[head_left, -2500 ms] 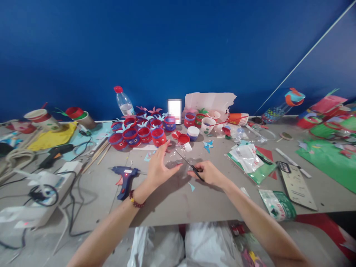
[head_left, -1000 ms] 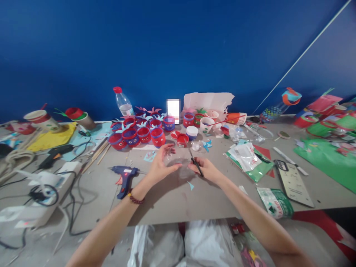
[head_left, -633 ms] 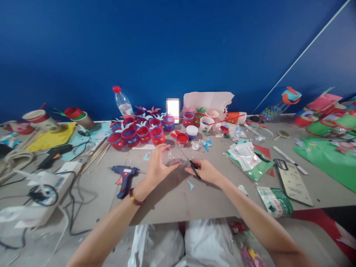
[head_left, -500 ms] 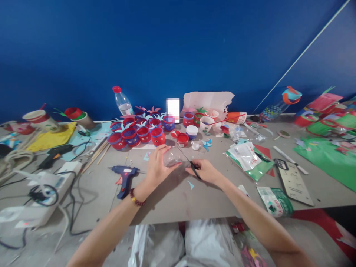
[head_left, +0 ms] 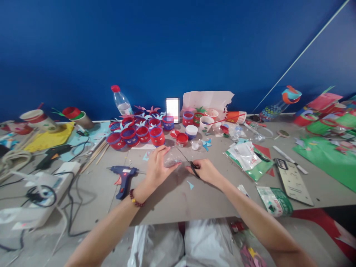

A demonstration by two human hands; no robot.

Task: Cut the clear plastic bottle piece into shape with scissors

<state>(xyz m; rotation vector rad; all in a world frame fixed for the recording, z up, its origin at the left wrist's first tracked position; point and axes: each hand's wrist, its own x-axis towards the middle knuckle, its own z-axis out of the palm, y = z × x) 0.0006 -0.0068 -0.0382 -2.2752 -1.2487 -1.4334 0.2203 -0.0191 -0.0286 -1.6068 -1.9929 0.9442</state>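
Power strip [head_left: 54, 193]: far left, cables [head_left: 51, 202] looped over it.
Glue gun [head_left: 125, 180]: on the table [head_left: 167, 209], red light lit.
Left hand [head_left: 156, 166]: thumb and fingers clamped on the sides of the clear plastic piece [head_left: 171, 158].
Clear plastic piece: between both hands; too see-through to tell whether the scissors [head_left: 193, 166] touch it.
Scissors: blades pointing away and leftward.
Right hand [head_left: 207, 171]: fingers closed on the black handles.
Phone [head_left: 296, 183]: flat on the table, near a green packet [head_left: 275, 201].
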